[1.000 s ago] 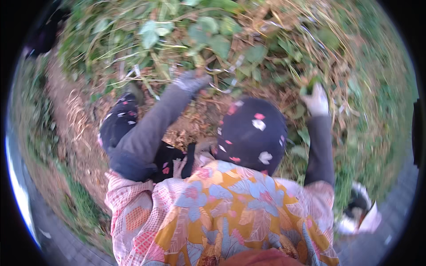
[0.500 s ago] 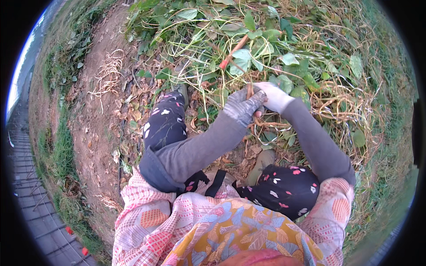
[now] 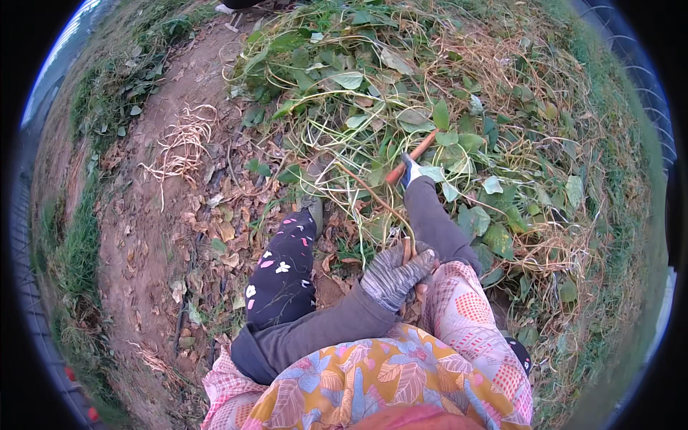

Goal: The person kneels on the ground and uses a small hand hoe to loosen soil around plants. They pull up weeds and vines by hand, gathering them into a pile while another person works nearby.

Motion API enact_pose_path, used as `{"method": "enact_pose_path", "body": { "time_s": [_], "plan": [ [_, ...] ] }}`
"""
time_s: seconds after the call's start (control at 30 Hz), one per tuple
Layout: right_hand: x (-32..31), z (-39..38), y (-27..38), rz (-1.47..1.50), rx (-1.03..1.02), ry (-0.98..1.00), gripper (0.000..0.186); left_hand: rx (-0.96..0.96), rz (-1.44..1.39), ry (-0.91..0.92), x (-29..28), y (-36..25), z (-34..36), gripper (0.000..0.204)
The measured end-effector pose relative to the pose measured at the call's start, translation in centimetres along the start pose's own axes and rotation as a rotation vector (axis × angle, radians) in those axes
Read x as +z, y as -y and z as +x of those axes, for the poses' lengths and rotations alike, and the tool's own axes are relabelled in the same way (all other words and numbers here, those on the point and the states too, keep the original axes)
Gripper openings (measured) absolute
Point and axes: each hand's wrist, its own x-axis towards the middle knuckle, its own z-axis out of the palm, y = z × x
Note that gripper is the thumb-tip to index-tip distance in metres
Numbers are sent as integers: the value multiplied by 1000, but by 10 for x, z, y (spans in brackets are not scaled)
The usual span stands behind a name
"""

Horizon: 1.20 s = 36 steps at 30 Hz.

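My left hand (image 3: 401, 271), in a grey knit glove, is closed around brown vine stems near my lap. One long, thin brown stem (image 3: 378, 197) runs from its fist up and to the left. My right arm stretches forward over the vines. At its end my right hand (image 3: 412, 170), in a white and blue glove, is against an orange-brown stick-like handle (image 3: 426, 145) lying slanted on the leaves. Most of the right fingers are hidden, so their grip on the handle does not show. Green leafy vines (image 3: 351, 100) spread beneath and beyond both hands.
Pale, stripped-looking stems (image 3: 185, 147) lie in a pile on the bare soil (image 3: 136, 236) to the left. Dry leaves (image 3: 222, 229) litter the ground beside my left leg (image 3: 282, 261). Tangled dry vines (image 3: 545, 251) and grass border the right side.
My right hand has left my left hand and reached forward to the orange-brown handle. My left hand has drawn back toward my lap, still holding the brown stems. The whole view has shifted slightly.
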Motion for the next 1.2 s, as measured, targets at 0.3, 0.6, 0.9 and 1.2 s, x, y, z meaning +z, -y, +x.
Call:
{"method": "enact_pose_path", "body": {
  "time_s": [0.3, 0.6, 0.9, 1.2],
  "plan": [
    [12, -23, 17, -824, -53, -211, 32, -49, 27, 19, -5, -3, -15, 23],
    [-51, -99, 81, -340, -1245, -350, 57, 60, -39, 159, -9, 19, 4, 19],
    [-89, -450, 216, -641, -724, 48, 32, 45, 28, 76, -11, 19, 17, 15],
    [-297, -599, 30, 487, -1009, -423, 21, -6, 49, 10, -27, 37, 35, 16]
  ]
}}
